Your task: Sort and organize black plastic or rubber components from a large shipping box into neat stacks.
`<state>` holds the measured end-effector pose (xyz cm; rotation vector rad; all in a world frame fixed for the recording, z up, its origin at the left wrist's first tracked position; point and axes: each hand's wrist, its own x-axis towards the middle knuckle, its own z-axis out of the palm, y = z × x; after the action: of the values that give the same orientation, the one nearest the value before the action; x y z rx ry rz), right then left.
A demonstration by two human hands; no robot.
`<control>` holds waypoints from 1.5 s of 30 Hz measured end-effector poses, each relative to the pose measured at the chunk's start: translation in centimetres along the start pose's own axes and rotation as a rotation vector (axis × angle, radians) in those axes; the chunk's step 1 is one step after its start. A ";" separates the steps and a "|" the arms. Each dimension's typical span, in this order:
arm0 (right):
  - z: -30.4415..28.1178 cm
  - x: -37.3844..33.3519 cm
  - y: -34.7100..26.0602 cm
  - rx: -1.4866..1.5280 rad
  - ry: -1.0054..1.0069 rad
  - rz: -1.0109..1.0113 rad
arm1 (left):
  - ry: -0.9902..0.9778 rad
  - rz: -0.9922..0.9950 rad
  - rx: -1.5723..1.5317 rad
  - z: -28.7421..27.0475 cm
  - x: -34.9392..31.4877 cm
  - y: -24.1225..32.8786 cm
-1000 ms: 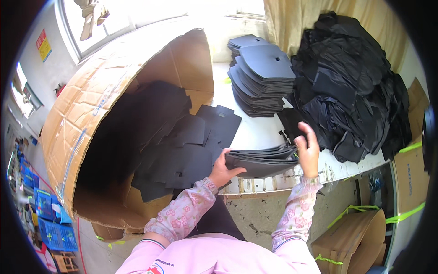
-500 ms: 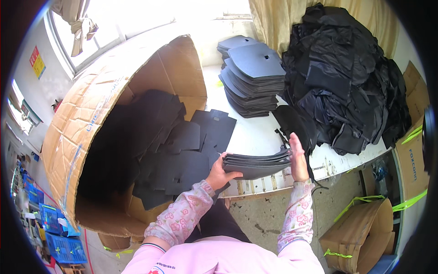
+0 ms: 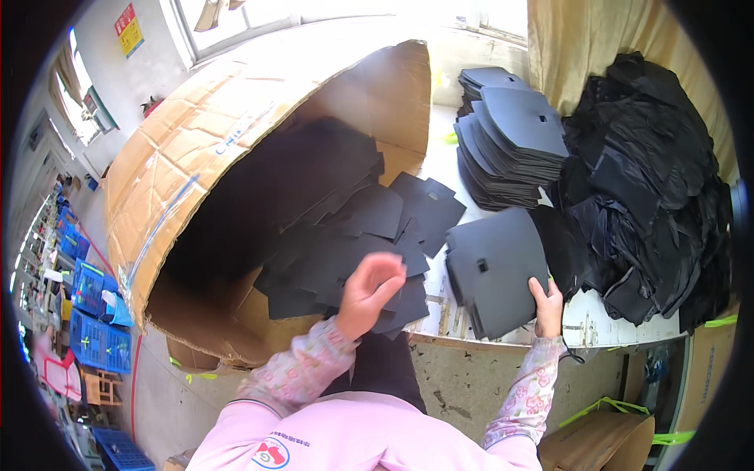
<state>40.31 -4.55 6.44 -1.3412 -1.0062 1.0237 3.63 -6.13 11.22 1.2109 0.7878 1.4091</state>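
Observation:
My right hand [image 3: 548,308] grips the right edge of a small stack of dark grey sheets [image 3: 503,271], thumb on top. The top sheet has a small square hole. The stack lies tilted over the table's front part; whether it touches the table I cannot tell. Left of it, my left hand [image 3: 369,294] is raised with nothing in it, fingers loosely curled and thumb apart, slightly blurred. Below and behind that hand, loose dark sheets [image 3: 365,212] spill from a large cardboard box [image 3: 177,157] lying on its side. Behind the held stack stands a tall pile of similar sheets [image 3: 510,129].
A big heap of black fabric pieces [image 3: 652,180] covers the right side of the white table [image 3: 581,318]. Another cardboard box [image 3: 601,439] with green straps sits on the floor at lower right. Blue crates [image 3: 98,341] stand on the floor at far left.
My left hand has let go of the stack and moved away from it. My right hand has gone from flat beside the stack to gripping it, and the stack now shows its top face.

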 end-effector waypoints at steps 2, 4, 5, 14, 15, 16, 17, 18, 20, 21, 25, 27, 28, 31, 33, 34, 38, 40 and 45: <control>-0.9 0.4 4.1 -0.802 0.148 0.034 | 0.012 -0.216 0.014 -3.0 -3.8 0.2; 2.1 -1.0 2.5 -1.353 0.256 0.071 | 0.104 -0.432 0.054 -6.3 -8.2 -0.2; 3.4 -2.0 0.7 -1.376 0.343 -0.039 | 0.152 -0.537 0.030 -8.1 -10.3 -0.7; 20.2 5.2 -2.0 -0.470 -0.283 -0.520 | 0.502 -0.633 -0.466 -12.3 -14.1 -0.9; 22.6 7.1 -0.9 -0.511 -0.341 -0.597 | 0.505 -0.622 -0.465 -12.2 -13.5 -1.5; 25.0 8.8 -0.1 -0.588 -0.397 -0.573 | 0.516 -0.609 -0.512 -12.3 -13.0 -2.2; 27.1 10.2 0.7 -0.579 -0.406 -0.585 | 0.525 -0.596 -0.559 -12.6 -12.5 -2.9; 29.0 11.5 1.3 -0.640 -0.414 -0.516 | 0.553 -0.626 -0.600 -13.0 -12.3 -3.8; 32.1 13.0 1.8 -0.691 -0.435 -0.460 | 0.594 -0.642 -0.608 -13.1 -12.1 -4.2; 33.3 13.6 1.9 -0.843 -0.429 -0.381 | 0.624 -0.677 -0.620 -13.1 -11.9 -4.3; 35.9 13.9 0.8 -1.139 -0.573 -0.137 | 0.708 -0.568 -0.528 -13.1 -11.9 -3.9; 36.2 13.5 -0.2 -1.164 -0.580 -0.104 | 0.733 -0.528 -0.547 -13.0 -11.3 -3.7; 36.2 13.5 -0.4 -1.150 -0.552 -0.166 | 0.747 -0.487 -0.561 -13.0 -11.0 -3.7; 35.9 13.9 -0.3 -1.081 -0.448 -0.259 | 0.819 -0.440 -0.542 -12.9 -10.7 -4.1; 34.3 15.7 1.1 -0.786 -0.530 -0.243 | 0.827 -0.441 -0.546 -12.8 -10.5 -4.7; 33.6 15.6 1.5 -0.708 -0.496 -0.267 | 0.842 -0.426 -0.541 -12.8 -10.5 -4.9; 31.2 15.1 0.7 -0.608 -0.537 -0.187 | 0.842 -0.428 -0.577 -12.4 -11.1 -4.7; 28.5 16.2 1.9 -0.452 -0.626 -0.022 | 0.817 -0.439 -0.595 -11.8 -11.3 -4.7; 24.6 11.9 1.8 -0.279 -0.862 0.230 | 0.795 -0.498 -0.602 -11.0 -12.8 -4.6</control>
<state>19.67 13.35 4.20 -1.2581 -1.7001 1.7585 -6.55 -15.80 0.79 -0.0509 0.9981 1.5261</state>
